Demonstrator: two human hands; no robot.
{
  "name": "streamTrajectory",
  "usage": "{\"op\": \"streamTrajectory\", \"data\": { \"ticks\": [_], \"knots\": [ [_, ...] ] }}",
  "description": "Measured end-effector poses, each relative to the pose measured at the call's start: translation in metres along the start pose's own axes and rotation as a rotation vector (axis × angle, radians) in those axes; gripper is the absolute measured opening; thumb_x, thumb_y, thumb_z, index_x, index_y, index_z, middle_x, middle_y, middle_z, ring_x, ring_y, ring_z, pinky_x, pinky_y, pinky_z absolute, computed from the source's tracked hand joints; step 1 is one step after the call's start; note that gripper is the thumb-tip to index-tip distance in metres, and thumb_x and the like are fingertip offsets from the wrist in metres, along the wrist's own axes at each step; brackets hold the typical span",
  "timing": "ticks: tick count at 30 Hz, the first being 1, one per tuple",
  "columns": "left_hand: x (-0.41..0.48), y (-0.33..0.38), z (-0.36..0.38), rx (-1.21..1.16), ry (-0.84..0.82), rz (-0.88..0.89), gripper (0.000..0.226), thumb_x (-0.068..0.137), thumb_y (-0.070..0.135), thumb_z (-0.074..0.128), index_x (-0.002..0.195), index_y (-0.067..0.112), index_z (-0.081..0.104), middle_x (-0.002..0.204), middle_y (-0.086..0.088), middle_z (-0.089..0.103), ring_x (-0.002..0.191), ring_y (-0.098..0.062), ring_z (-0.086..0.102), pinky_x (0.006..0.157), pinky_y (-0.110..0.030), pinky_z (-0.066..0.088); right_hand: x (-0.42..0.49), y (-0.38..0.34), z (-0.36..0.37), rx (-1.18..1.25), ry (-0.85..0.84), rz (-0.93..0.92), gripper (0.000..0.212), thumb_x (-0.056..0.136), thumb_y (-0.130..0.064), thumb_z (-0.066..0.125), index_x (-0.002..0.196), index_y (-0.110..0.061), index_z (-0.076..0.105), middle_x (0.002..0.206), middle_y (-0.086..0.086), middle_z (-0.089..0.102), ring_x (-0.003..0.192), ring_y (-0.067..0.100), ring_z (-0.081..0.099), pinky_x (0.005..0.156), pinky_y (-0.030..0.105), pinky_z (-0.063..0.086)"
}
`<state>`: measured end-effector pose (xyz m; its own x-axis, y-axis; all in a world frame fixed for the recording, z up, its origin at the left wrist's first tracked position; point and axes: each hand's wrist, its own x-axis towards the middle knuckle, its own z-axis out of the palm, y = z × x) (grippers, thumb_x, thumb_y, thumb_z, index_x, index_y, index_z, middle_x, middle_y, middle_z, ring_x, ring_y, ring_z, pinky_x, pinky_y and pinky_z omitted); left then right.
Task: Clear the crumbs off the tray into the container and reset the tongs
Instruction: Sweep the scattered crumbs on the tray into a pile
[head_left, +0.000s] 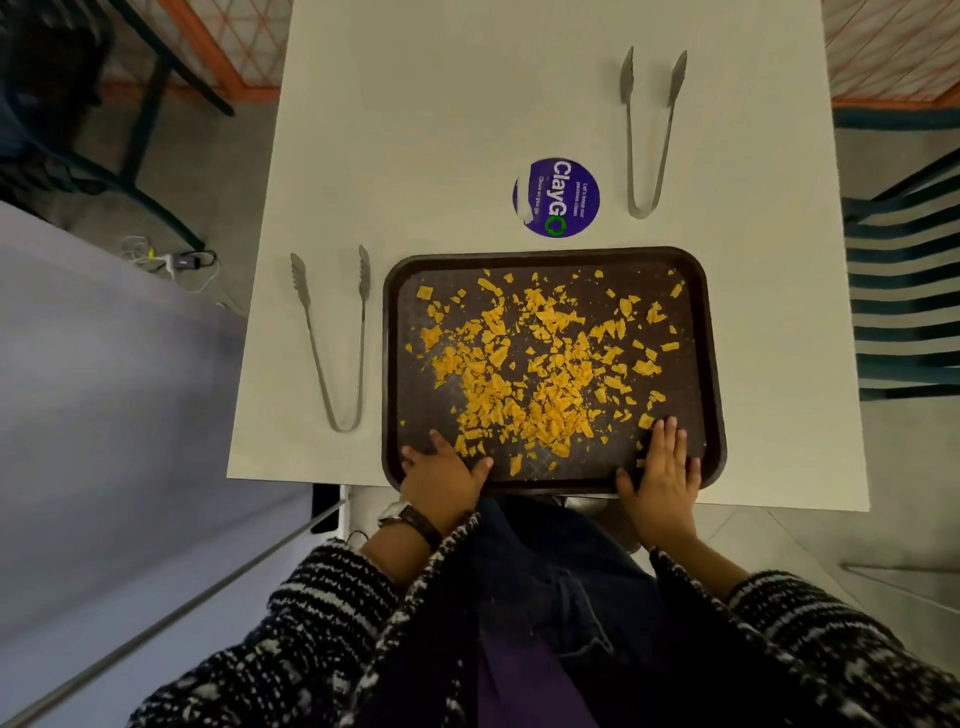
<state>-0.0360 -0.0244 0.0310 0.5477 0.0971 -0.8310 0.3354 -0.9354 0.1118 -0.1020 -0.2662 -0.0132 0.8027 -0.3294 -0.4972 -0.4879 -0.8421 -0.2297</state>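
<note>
A dark brown tray (711, 332) lies on the white table at its near edge, strewn with several orange crumbs (540, 374), thickest toward the near middle. My left hand (441, 478) lies over the tray's near left corner, fingers spread on its surface. My right hand (662, 478) rests flat on the near right part, fingertips among the crumbs and thumb at the rim. Neither hand holds anything. One pair of metal tongs (335, 338) lies left of the tray. A second pair of tongs (649, 130) lies at the far right. A grey metal object (582, 503), mostly hidden, shows just under the tray's near edge.
A round purple sticker (556, 197) is on the table just beyond the tray. A dark slatted chair (904, 312) stands at the right. On the left are a pale surface (104, 415), a metal rail (171, 613) and a charger with cables (176, 260) on the floor.
</note>
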Motion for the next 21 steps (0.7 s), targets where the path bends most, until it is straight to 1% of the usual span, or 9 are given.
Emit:
{"op": "streamTrajectory", "data": {
  "ticks": [3,5,9,10,12,14,16,18,21],
  "knots": [
    [-0.001,0.001,0.002,-0.015,-0.031,0.043,0.086,0.091,0.056,0.036,0.147,0.002,-0.002,0.148,-0.036,0.015,0.138,-0.046,0.018,0.109,-0.048,0.027,0.002,-0.004,0.0,0.02,-0.027,0.035,0.081,0.092,-0.029,0.051,0.149,-0.007,-0.002,0.159,0.009,-0.004,0.146,0.026,-0.008,0.116,0.045,-0.008],
    [-0.002,0.003,0.004,-0.031,-0.027,0.123,0.081,0.093,0.051,0.037,0.146,0.0,0.002,0.143,-0.028,0.034,0.137,-0.042,0.026,0.106,-0.046,0.032,0.003,-0.008,0.0,0.04,-0.045,0.061,0.083,0.091,-0.028,0.051,0.149,-0.007,-0.004,0.159,0.009,-0.007,0.146,0.025,-0.011,0.115,0.046,-0.01],
    [-0.01,0.001,0.0,-0.092,0.091,0.333,0.059,0.096,0.036,0.038,0.145,0.006,0.021,0.118,-0.016,0.061,0.108,-0.032,0.057,0.087,-0.038,0.046,0.004,-0.016,0.0,0.078,-0.033,0.103,0.083,0.09,-0.025,0.052,0.149,-0.005,-0.004,0.159,0.01,-0.009,0.146,0.026,-0.012,0.115,0.049,-0.009],
    [-0.01,-0.003,-0.001,-0.101,0.133,0.36,0.056,0.097,0.034,0.038,0.144,0.009,0.024,0.119,-0.016,0.06,0.108,-0.031,0.057,0.086,-0.037,0.046,0.004,-0.016,-0.001,0.087,-0.031,0.104,0.083,0.09,-0.025,0.052,0.149,-0.005,-0.004,0.159,0.01,-0.009,0.146,0.026,-0.012,0.115,0.049,-0.008],
    [-0.006,-0.017,-0.003,-0.069,0.212,0.365,0.06,0.095,0.036,0.04,0.146,0.012,0.019,0.142,-0.018,0.042,0.128,-0.032,0.043,0.102,-0.037,0.038,0.002,-0.015,-0.001,0.105,-0.027,0.094,0.084,0.091,-0.026,0.052,0.149,-0.005,-0.004,0.159,0.01,-0.008,0.146,0.025,-0.011,0.116,0.05,-0.008],
    [0.003,-0.038,-0.002,0.062,0.215,0.336,0.081,0.09,0.046,0.048,0.148,0.01,0.004,0.156,-0.018,0.009,0.144,-0.031,0.011,0.116,-0.038,0.013,0.0,-0.013,-0.003,0.124,-0.019,0.058,0.088,0.091,-0.037,0.053,0.149,-0.005,-0.005,0.159,0.011,-0.007,0.146,0.025,-0.01,0.118,0.049,-0.007],
    [0.012,-0.059,0.002,0.176,0.199,0.361,0.098,0.084,0.052,0.054,0.147,0.006,-0.006,0.156,-0.019,-0.007,0.145,-0.032,-0.004,0.116,-0.036,-0.002,-0.002,-0.01,-0.009,0.124,-0.022,-0.001,0.099,0.085,-0.055,0.052,0.149,-0.006,-0.006,0.159,0.01,-0.007,0.146,0.022,-0.01,0.117,0.043,-0.011],
    [0.018,-0.072,0.006,0.221,0.221,0.442,0.098,0.084,0.044,0.058,0.145,0.002,-0.006,0.154,-0.018,-0.012,0.145,-0.033,-0.005,0.112,-0.034,-0.009,-0.001,-0.003,-0.017,0.042,-0.041,-0.113,0.112,0.074,-0.073,0.047,0.149,-0.008,-0.007,0.157,0.005,-0.011,0.145,0.019,-0.012,0.113,0.037,-0.016],
    [0.022,-0.076,0.002,0.224,0.255,0.481,0.09,0.086,0.032,0.059,0.145,0.001,-0.001,0.154,-0.02,-0.005,0.144,-0.034,-0.001,0.111,-0.032,-0.01,0.008,0.014,-0.02,-0.068,-0.096,-0.276,0.125,0.061,-0.092,0.024,0.148,-0.009,-0.01,0.152,-0.001,-0.02,0.143,0.016,-0.017,0.116,0.041,-0.011]
  ]
}}
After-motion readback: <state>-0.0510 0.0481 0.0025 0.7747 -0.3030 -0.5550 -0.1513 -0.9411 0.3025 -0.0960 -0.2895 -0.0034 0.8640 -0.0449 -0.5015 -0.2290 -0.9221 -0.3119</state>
